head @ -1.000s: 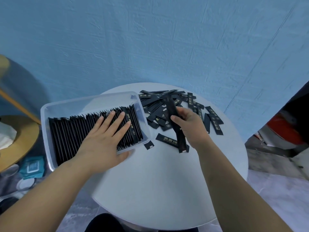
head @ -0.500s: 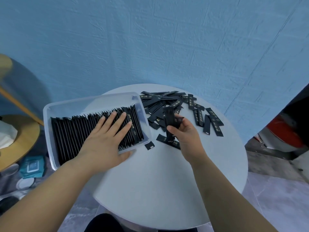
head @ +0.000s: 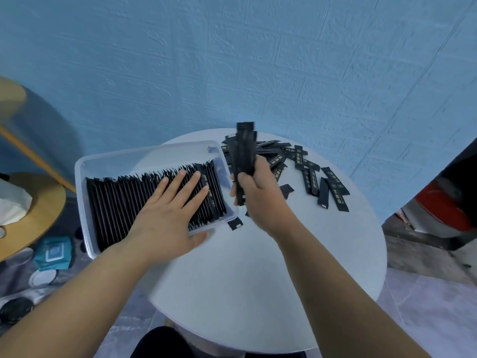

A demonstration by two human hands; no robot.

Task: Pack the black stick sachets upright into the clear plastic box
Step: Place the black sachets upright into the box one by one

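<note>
A clear plastic box sits on the left part of the round white table, overhanging its edge. A long row of black stick sachets stands on edge inside it. My left hand lies flat with straight fingers on top of the row's right part. My right hand grips a small bundle of black sachets, held upright just right of the box's right wall. A loose pile of black sachets lies on the table's far right side.
One sachet lies by the box's near right corner. A wooden stool with white tissue stands at the left, with a teal packet on the floor. A blue wall is behind the table. A red object sits at the right.
My right hand has gathered sachets from the pile, lifted them and turned the bundle upright, moving left toward the box. My left hand stays pressed on the packed row.
</note>
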